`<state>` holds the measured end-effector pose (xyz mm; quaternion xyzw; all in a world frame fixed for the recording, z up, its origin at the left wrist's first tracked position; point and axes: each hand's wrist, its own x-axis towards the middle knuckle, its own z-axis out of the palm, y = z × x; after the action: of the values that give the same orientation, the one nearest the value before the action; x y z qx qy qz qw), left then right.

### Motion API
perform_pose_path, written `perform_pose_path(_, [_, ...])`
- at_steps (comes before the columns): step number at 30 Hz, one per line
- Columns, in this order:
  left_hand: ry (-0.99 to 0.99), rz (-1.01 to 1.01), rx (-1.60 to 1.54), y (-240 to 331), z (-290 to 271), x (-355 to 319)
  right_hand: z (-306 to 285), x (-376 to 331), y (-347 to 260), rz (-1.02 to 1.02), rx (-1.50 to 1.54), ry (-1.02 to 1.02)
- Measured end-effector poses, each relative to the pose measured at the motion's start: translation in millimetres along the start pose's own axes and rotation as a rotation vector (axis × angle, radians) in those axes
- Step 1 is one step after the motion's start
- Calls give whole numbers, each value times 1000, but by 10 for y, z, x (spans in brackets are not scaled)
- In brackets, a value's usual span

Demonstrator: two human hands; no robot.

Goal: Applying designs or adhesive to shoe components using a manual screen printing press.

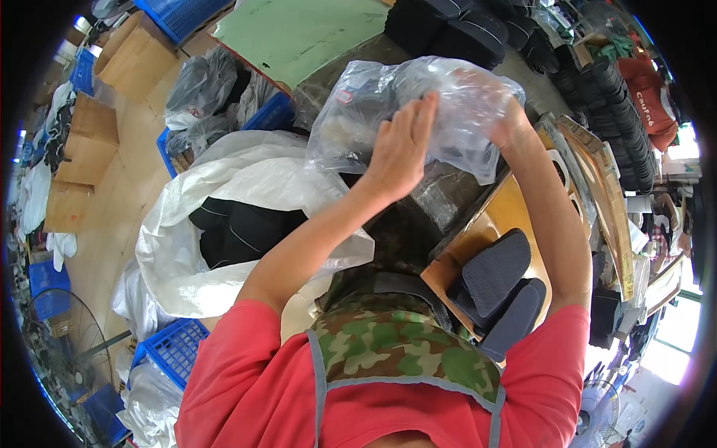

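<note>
Both hands are up in front of the chest working a clear plastic bag (418, 112), so the bag is sitting straight ahead and a bit above them, held off the table (515, 205). The left hand (399, 145) is lying flat with fingers spread against the near face of the bag, roughly at its middle, while the right hand (508, 123) is gripping the bag's right end, though its fingers are tucked behind the plastic so I can't tell how tightly they're closing. The bag's long axis is running left to right across the view, with something dark and something pale bunched in its left half, which hangs out beyond the left hand. Below the right forearm, two dark shoe soles (500, 291) are lying on the orange table. Off to the left, a big white sack (224, 172) is gaping open with dark stuff inside, and blue crates (175, 347) are sitting near it.
</note>
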<state>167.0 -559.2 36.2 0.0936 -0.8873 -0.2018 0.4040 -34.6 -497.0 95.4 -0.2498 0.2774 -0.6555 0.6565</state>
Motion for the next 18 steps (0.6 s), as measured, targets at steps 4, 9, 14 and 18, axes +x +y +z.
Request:
perform_pose_path(4, [-20, -77, 8, -384, -300, 77, 447, 165, 147, -16, -728, 559])
perform_pose_path(9, [92, -145, -703, -384, -555, 754, 292, 124, -510, -489, -1676, -83])
perform_pose_path(14, [29, -127, -849, -510, -726, 1578, 682, 248, -665, -426, -1289, -78])
perform_pose_path(18, [-58, -124, -586, -584, -441, 2099, 563, 158, -980, 47, -1269, 97])
